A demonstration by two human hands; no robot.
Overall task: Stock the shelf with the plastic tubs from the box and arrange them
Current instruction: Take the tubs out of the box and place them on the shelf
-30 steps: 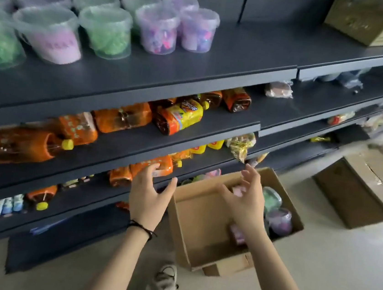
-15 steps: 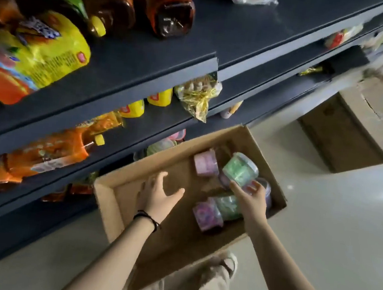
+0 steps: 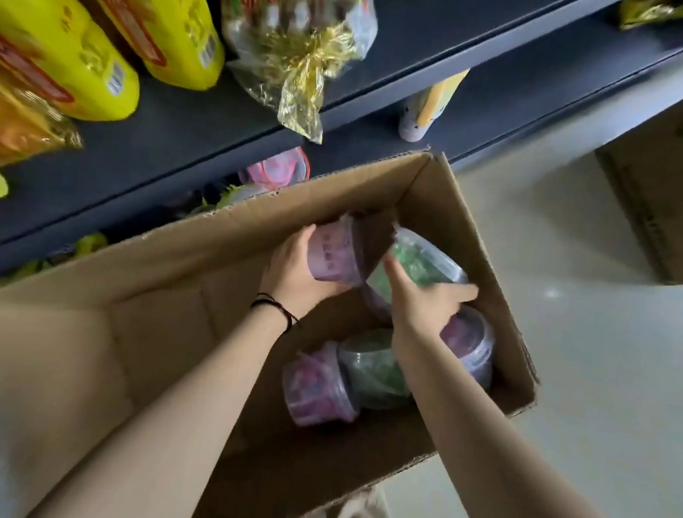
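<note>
Both hands reach down into the open cardboard box (image 3: 158, 280), which stands just in front of the dark shelf (image 3: 217, 138). The left hand (image 3: 291, 274) curls round a purple tub (image 3: 332, 253) tipped on its side near the box's far wall. Just beside it, the right hand (image 3: 419, 310) has thumb and fingers spread and wrapped over a green tub (image 3: 420, 259). Nearer the person lie a second green tub (image 3: 370, 368) and a lidded pink-purple tub (image 3: 316, 388) on the box floor, touching each other.

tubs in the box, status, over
Left hand grips pink tub. Right hand rests on green tub, grip unclear. Three more tubs lie in the box.
</note>
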